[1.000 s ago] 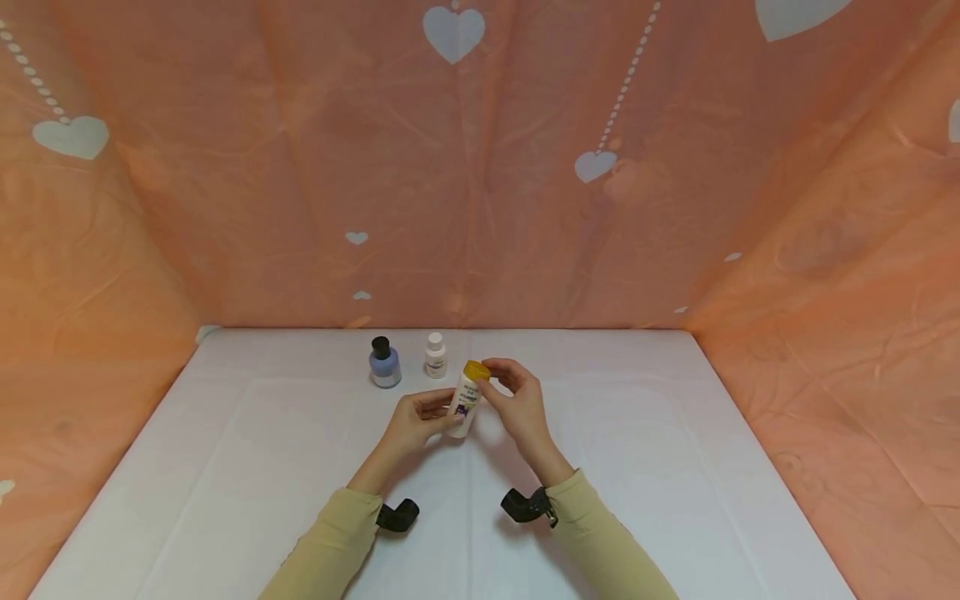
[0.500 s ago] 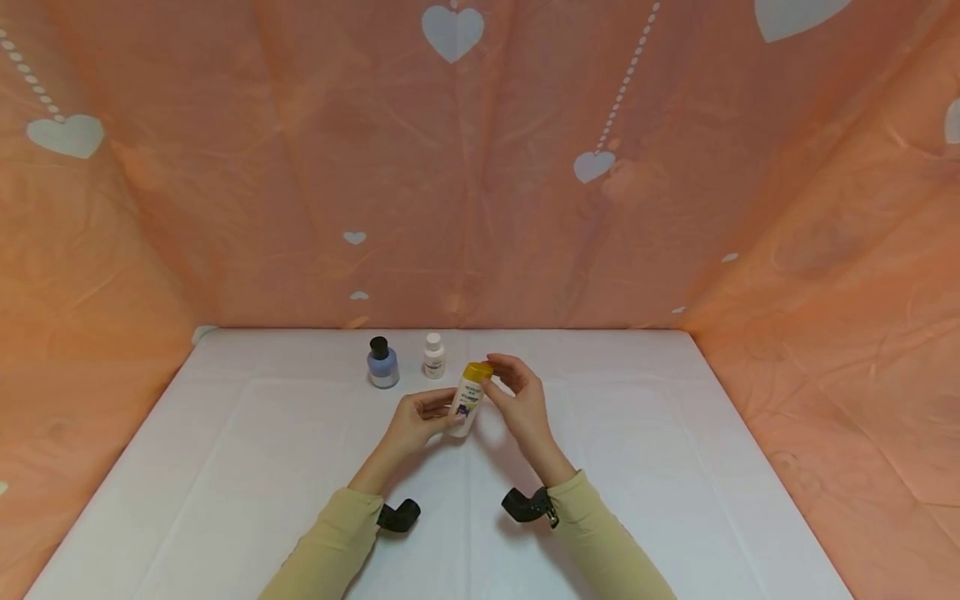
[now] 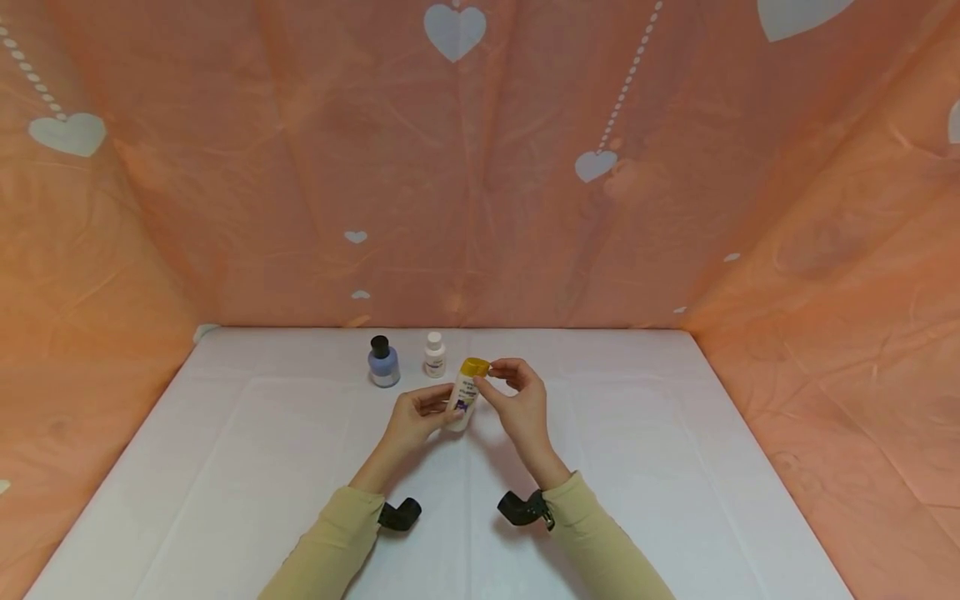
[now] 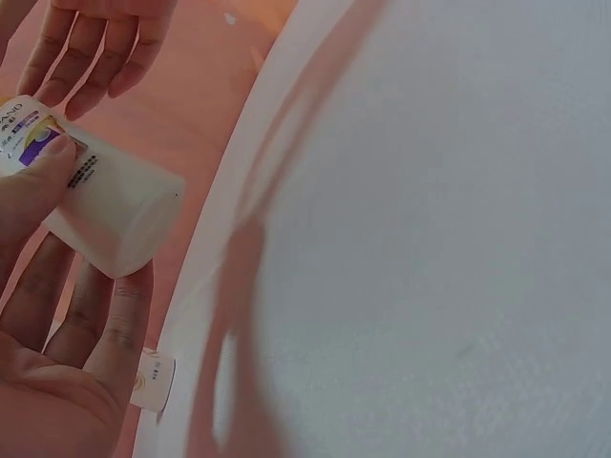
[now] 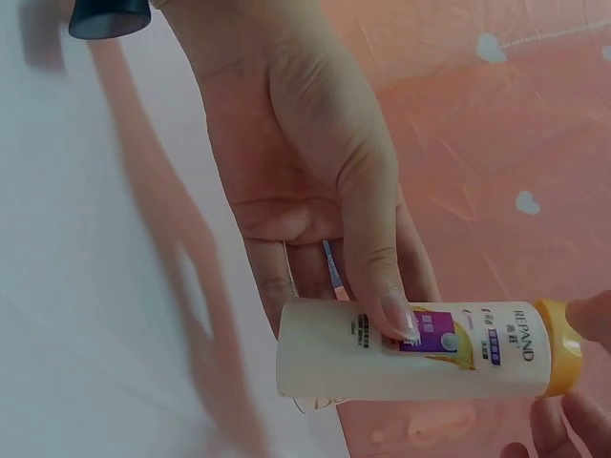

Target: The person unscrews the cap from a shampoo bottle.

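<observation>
"Yellow cap (image 3: 474, 367), white bottle (image 3: 466, 394): how are the two hands posed?"

"Left hand (image 3: 408, 421): thumb laid across the label (image 5: 430, 332), fingers behind, gripping the body. Right hand (image 3: 522, 408): reaching in from the opposite side, thumb and fingertips pinching the cap."

"And the bottle's position?"

"Held between the hands, base raised off the table (image 3: 652, 467); the axis is tilted, with the cap end toward the right hand."

"What differs from the frame half a second earlier?"

"Small changes: in the head view the bottle sits slightly higher and a little farther left, the left hand's hold unchanged. Blue bottle (image 3: 384, 367) and small bottle (image 3: 434, 360) stand upright beyond, as before."
</observation>
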### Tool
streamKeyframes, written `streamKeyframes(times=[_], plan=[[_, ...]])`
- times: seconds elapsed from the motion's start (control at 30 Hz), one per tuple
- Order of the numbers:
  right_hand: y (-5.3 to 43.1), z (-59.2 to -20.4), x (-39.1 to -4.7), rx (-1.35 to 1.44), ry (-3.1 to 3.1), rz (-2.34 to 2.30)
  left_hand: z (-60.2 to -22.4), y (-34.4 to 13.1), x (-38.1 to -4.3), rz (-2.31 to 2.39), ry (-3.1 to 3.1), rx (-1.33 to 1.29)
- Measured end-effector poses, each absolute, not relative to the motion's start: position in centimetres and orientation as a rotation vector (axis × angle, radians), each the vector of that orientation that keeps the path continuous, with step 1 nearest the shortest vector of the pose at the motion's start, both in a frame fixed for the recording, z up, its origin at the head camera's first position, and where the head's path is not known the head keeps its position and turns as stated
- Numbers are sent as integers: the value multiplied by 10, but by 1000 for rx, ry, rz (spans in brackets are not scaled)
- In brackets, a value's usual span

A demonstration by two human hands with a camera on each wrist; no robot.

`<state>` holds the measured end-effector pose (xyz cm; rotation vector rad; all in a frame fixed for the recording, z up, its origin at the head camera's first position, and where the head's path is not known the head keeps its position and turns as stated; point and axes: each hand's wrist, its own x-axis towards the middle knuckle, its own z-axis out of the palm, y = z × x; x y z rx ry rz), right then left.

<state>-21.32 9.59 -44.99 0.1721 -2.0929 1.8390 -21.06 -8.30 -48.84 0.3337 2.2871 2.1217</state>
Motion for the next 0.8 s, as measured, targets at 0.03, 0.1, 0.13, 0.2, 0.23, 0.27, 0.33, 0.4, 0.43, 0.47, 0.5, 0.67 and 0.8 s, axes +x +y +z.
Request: streamKeyframes(times=[0.03,0.1,0.13,0.2,0.23,0.27,0.33,0.4,0.43,0.47,0.5,0.67,0.8], plan=[[96,-450,-213,177,-2097,1838,-489,-83,-211,2122,2289,335],[95,-449,-213,193,-2102,1839,-489,-82,-211,2121,2285,318],[95,-448,-213,203,-2103,1840,-490,-82,-211,2120,2280,311],[94,-443,-209,221,-2114,1831,-489,-81,-211,2114,2272,299],[94,-439,-207,233,-2120,1824,-489,-81,-211,2115,2264,300],[94,-435,-204,245,-2123,1819,-488,-81,-211,2112,2258,301],[92,-426,-199,257,-2138,1803,-486,-81,-210,2103,2245,318],[91,-417,-194,256,-2155,1780,-478,-80,-206,2093,2237,349],[91,-416,-193,252,-2166,1769,-474,-80,-204,2088,2234,355],[91,-415,-192,245,-2176,1761,-471,-80,-202,2078,2237,359],[91,-413,-191,236,-2188,1754,-467,-79,-200,2071,2239,361],[91,-411,-190,228,-2208,1769,-460,-78,-194,2059,2248,373],[92,-410,-191,271,-2230,1775,-460,-78,-194,2066,2244,376]])
